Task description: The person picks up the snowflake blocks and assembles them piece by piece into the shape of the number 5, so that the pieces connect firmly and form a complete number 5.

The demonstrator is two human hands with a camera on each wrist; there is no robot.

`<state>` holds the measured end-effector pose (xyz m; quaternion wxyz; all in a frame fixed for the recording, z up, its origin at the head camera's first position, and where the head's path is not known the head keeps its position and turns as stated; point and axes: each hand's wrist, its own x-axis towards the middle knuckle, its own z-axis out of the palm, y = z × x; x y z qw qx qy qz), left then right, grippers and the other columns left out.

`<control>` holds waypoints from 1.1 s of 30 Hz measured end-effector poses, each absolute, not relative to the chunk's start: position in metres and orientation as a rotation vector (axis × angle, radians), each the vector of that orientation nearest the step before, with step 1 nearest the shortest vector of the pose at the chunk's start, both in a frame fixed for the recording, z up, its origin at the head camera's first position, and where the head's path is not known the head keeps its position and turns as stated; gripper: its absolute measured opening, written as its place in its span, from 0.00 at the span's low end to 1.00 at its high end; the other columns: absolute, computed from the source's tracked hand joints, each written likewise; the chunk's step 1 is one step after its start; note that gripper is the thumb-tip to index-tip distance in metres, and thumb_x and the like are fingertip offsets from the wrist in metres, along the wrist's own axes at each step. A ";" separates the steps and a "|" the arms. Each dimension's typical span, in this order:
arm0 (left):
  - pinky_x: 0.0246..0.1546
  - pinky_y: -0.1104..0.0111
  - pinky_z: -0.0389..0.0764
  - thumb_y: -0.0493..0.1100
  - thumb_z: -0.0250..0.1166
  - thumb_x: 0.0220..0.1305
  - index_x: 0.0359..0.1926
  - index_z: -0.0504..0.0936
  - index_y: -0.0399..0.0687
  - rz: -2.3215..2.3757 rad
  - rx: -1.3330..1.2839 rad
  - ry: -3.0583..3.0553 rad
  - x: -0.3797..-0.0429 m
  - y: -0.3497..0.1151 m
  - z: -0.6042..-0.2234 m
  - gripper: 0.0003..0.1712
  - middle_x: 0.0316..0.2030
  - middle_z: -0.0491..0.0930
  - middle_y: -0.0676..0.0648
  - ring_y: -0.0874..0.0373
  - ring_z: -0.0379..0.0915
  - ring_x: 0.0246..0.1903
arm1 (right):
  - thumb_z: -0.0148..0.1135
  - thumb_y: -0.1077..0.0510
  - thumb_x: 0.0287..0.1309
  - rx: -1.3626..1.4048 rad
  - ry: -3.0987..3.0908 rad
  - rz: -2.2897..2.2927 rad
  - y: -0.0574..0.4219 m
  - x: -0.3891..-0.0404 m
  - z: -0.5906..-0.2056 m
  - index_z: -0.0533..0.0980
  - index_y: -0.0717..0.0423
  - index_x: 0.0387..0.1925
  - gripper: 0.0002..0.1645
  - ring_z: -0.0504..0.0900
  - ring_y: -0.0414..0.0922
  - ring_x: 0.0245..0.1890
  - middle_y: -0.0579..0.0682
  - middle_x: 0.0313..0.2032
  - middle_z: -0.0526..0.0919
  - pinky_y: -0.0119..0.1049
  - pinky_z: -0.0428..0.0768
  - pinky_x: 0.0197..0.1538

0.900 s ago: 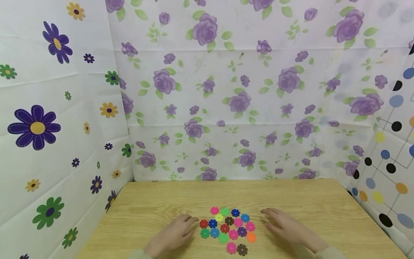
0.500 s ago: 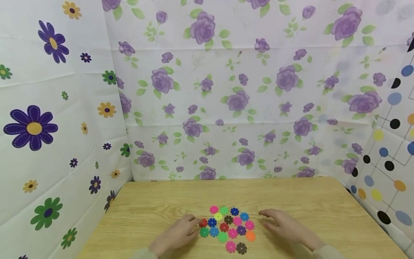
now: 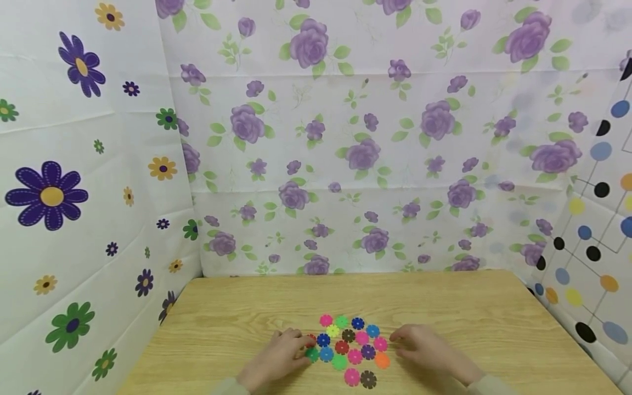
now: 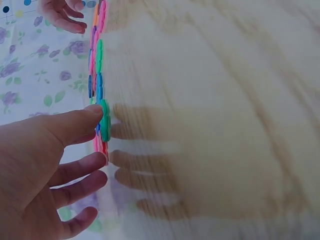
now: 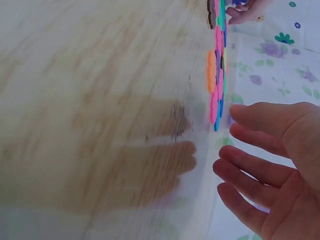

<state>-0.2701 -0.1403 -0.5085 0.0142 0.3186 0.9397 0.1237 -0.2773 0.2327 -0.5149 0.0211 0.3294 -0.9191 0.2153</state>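
Note:
Flat notched plastic discs in many colours lie in a loose cluster on the wooden table. My left hand (image 3: 278,356) is at the cluster's left edge, fingers bent loosely over the red disc (image 3: 311,337), which they partly hide. In the left wrist view, its thumb tip is right at the green disc (image 4: 105,122), and the other fingers are spread below. My right hand (image 3: 427,351) hovers at the right edge, fingers loosely curved with nothing between them. Nearest to it are a pink disc (image 3: 380,344) and an orange disc (image 3: 382,360).
A pink disc (image 3: 352,377) and a dark brown disc (image 3: 368,379) lie nearer the front than the others. The wooden table (image 3: 237,307) ends at a purple-flowered cloth (image 3: 345,230) behind. Patterned cloths also hang at left and right.
My left hand has moved right, from beside the cluster to over the red disc and up to the green one. My right hand has shifted slightly left toward the discs. The discs stay in place.

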 end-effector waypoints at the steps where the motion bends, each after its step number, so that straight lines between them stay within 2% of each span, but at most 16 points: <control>1: 0.40 0.65 0.72 0.56 0.66 0.60 0.53 0.81 0.62 0.379 1.000 2.930 -0.270 -0.140 -0.509 0.20 0.39 0.77 0.60 0.67 0.68 0.39 | 0.68 0.57 0.53 1.011 -2.865 0.686 0.231 -0.278 -0.515 0.82 0.56 0.43 0.15 0.84 0.44 0.42 0.47 0.41 0.87 0.40 0.84 0.46; 5: 0.33 0.75 0.69 0.55 0.67 0.60 0.52 0.82 0.59 0.379 1.035 2.930 -0.271 -0.138 -0.511 0.19 0.36 0.75 0.60 0.70 0.64 0.34 | 0.69 0.58 0.53 1.018 -2.899 0.772 0.228 -0.278 -0.517 0.82 0.56 0.43 0.14 0.84 0.41 0.40 0.47 0.40 0.86 0.36 0.84 0.44; 8: 0.31 0.77 0.69 0.53 0.67 0.60 0.50 0.83 0.57 0.399 1.057 2.922 -0.272 -0.137 -0.511 0.18 0.35 0.76 0.59 0.71 0.63 0.32 | 0.69 0.58 0.54 1.037 -2.905 0.837 0.225 -0.278 -0.518 0.82 0.55 0.43 0.14 0.82 0.37 0.39 0.45 0.40 0.86 0.33 0.83 0.42; 13: 0.32 0.77 0.72 0.51 0.68 0.59 0.46 0.83 0.56 0.444 1.080 2.899 -0.273 -0.136 -0.514 0.14 0.35 0.77 0.59 0.71 0.65 0.33 | 0.69 0.57 0.54 1.025 -2.942 0.913 0.219 -0.276 -0.519 0.83 0.54 0.43 0.13 0.80 0.32 0.36 0.43 0.38 0.86 0.29 0.81 0.39; 19: 0.40 0.75 0.77 0.49 0.67 0.61 0.43 0.80 0.55 0.509 1.062 2.849 -0.276 -0.134 -0.517 0.10 0.39 0.76 0.58 0.70 0.69 0.38 | 0.70 0.51 0.53 1.044 -2.958 0.904 0.213 -0.276 -0.523 0.83 0.51 0.41 0.14 0.79 0.29 0.34 0.39 0.36 0.85 0.27 0.81 0.38; 26: 0.37 0.77 0.75 0.46 0.65 0.63 0.44 0.75 0.54 0.609 1.025 2.819 -0.276 -0.132 -0.517 0.10 0.37 0.71 0.58 0.71 0.63 0.35 | 0.72 0.49 0.50 1.050 -2.965 0.891 0.208 -0.279 -0.523 0.82 0.49 0.40 0.15 0.77 0.29 0.33 0.36 0.34 0.83 0.26 0.80 0.38; 33: 0.36 0.79 0.77 0.41 0.67 0.61 0.45 0.75 0.50 0.721 1.071 2.781 -0.276 -0.133 -0.516 0.13 0.36 0.75 0.57 0.70 0.70 0.35 | 0.72 0.49 0.51 1.021 -3.020 0.877 0.203 -0.278 -0.522 0.80 0.45 0.38 0.13 0.74 0.28 0.31 0.33 0.32 0.79 0.26 0.78 0.36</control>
